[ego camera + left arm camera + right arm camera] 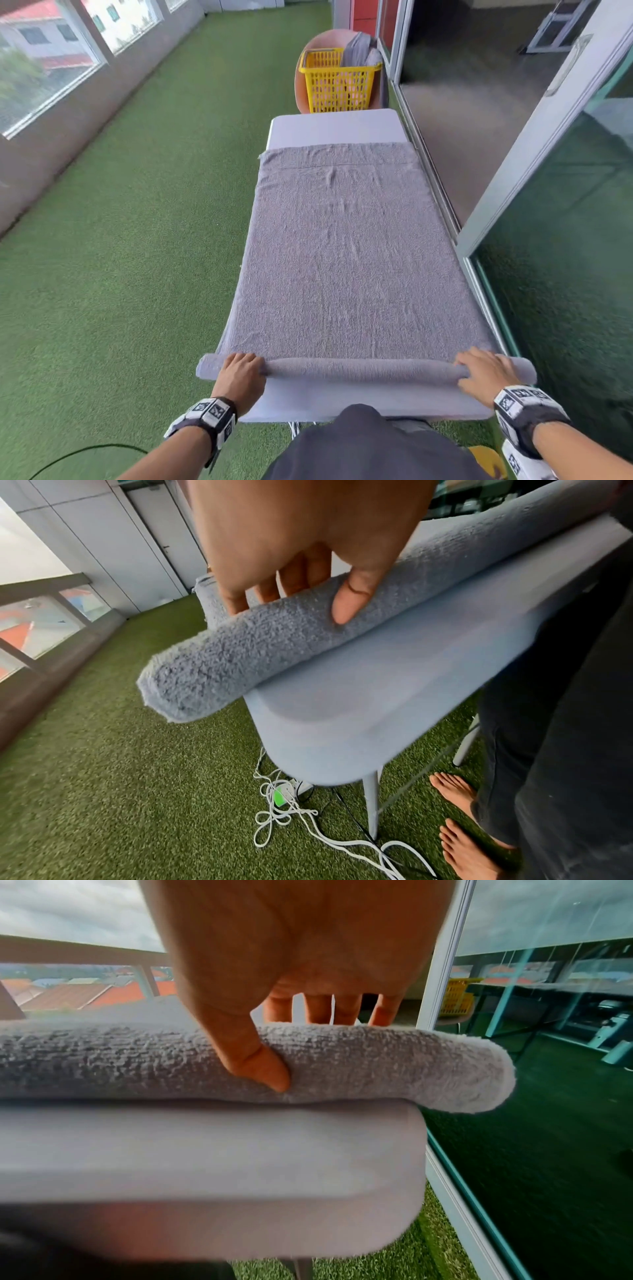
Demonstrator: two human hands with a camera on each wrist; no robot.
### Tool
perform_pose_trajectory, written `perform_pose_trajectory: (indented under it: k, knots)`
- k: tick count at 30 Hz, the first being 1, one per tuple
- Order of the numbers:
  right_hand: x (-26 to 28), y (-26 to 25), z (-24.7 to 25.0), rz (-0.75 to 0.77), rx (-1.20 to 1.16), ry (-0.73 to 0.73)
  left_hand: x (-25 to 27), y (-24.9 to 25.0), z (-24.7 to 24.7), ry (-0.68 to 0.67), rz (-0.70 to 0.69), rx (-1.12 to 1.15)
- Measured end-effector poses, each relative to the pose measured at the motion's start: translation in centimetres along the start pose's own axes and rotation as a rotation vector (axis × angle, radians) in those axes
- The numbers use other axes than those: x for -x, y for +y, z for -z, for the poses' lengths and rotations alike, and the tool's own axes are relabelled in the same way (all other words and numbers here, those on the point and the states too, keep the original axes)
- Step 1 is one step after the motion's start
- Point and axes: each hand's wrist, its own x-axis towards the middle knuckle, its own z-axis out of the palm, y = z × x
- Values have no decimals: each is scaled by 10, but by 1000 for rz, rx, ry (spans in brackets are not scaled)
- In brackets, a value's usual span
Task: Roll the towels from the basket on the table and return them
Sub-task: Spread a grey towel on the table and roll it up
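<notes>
Towel roll barely begun

Rolling had only started. A grey towel (pixel 346 246) lay spread along the bench (pixel 335 128), with its near edge turned into a thin roll (pixel 363 369) just short of the bench's near end. The left hand (pixel 241 375) gripped the roll near its left end, fingers over the top and thumb pressed against the near side. The right hand (pixel 486 373) held the right end the same way, its grip clamped on the roll. Both ends of the roll overhung the bench sides. Most of the towel remained flat, so nearly the whole length was left to roll. The yellow basket (pixel 337 80) stood on a chair beyond the far end, well apart from the hands, with more grey cloth (pixel 359 51) draped at its right rim. By this judgement, nothing had yet been returned.
</notes>
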Motion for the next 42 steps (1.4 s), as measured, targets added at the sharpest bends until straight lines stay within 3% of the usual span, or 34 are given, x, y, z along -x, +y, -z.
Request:
perform_pose_trajectory:
  k: [4, 10, 14, 17, 20, 25, 30, 35, 39, 42]
  knots:
    - [-7, 0, 8, 2, -96, 210, -12, -2, -3, 22, 44, -23]
    - [10, -5, -15, 35, -46, 54, 7, 7, -11, -108, 18, -38]
    - [8, -9, 2, -17, -39, -10, 1, 16, 4, -104, 49, -25]
    - [-6, -10, 14, -28, -30, 32, -9, 13, 1, 13, 62, -35]
    - [-12, -11, 9, -22, -134, 177, -7, 8, -5, 33, 59, 6]
    - [14, -16, -27, 3, -102, 81, 16, 9, -16, 26, -17, 46]
    - [5, -17, -7, -22, -97, 65, 9, 14, -2, 96, -57, 12]
    - [-11, -14, 5, -12, -203, 254, -12, 12, -7, 94, 55, -11]
    - [3, -11, -19, 26, -96, 85, 0, 14, -14, -32, -7, -47]
    - [7, -13, -14, -15, -52, 114, 5, 18, -7, -9, -3, -23]
